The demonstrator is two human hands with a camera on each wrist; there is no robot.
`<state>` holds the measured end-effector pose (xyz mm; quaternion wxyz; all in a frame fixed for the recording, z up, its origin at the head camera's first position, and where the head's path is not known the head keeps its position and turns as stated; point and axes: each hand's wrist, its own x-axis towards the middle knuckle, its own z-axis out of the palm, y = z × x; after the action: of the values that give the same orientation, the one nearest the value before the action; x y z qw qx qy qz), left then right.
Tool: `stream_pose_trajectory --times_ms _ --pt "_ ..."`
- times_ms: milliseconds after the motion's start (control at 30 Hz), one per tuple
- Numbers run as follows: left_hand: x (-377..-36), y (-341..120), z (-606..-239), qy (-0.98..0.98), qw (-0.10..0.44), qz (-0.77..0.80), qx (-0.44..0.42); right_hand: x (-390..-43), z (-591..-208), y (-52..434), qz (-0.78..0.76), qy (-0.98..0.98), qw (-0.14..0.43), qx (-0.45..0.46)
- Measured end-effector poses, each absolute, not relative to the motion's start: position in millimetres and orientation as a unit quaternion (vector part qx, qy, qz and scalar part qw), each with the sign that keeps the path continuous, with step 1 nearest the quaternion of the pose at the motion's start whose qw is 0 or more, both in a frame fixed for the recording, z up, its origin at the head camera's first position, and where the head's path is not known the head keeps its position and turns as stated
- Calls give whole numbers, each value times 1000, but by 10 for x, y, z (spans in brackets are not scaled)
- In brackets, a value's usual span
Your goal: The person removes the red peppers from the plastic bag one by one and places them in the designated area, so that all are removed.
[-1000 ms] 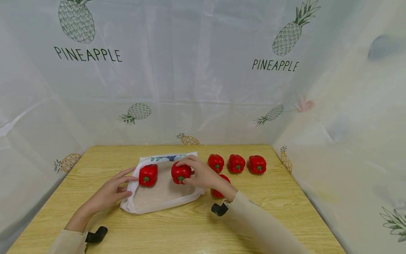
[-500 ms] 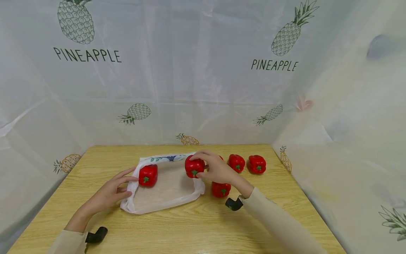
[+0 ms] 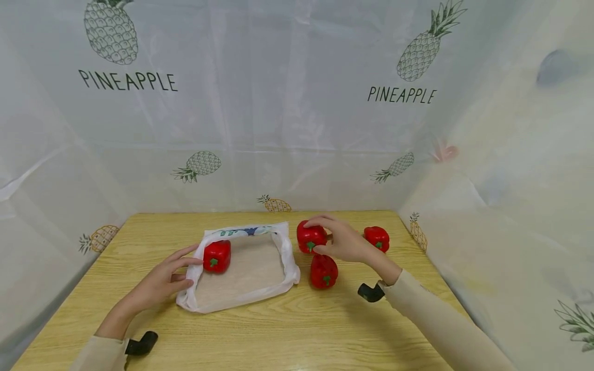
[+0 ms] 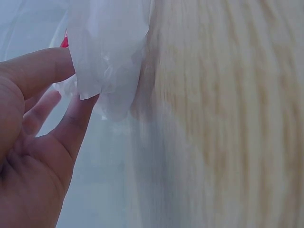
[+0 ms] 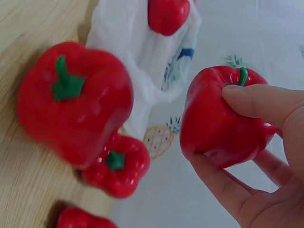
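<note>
A white plastic bag [image 3: 292,263] with blue and green print lies with its mouth spread on the table. Inside its left end sits a red bell pepper [image 3: 216,256] with a green stem. My left hand [image 3: 160,283] pinches the bag's left rim; in the left wrist view, white film [image 4: 107,61] lies between thumb and finger. Right of the bag, my right hand [image 3: 341,241] grips another red bell pepper [image 5: 225,118] between thumb and fingers, raised above the table. Just below it in the head view stands a bell pepper [image 3: 323,271].
One more bell pepper [image 3: 376,238] stands at the table's back right. Others show in the right wrist view, one pepper [image 5: 116,166] behind the large near one, partly covered. A pineapple-print curtain [image 3: 297,129] hangs behind the wooden table [image 3: 260,335].
My right hand has carried its bell pepper rightward, from over the bag's opening to beyond its right rim. My left hand and the bag's left side have stayed put.
</note>
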<state>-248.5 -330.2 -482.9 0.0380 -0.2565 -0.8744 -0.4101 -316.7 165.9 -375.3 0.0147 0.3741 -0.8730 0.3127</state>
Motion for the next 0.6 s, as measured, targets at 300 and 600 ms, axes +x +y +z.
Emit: stream_pose_trajectory --times_ms 300,600 --pt "-2499 -3284 -4821 -878 34 -406 -252 -3136 -3766 1990 310 -870 22 382" --pt "-2474 -3271 -4806 -878 42 -403 -256 -3115 -3833 2220 295 -871 44 390"
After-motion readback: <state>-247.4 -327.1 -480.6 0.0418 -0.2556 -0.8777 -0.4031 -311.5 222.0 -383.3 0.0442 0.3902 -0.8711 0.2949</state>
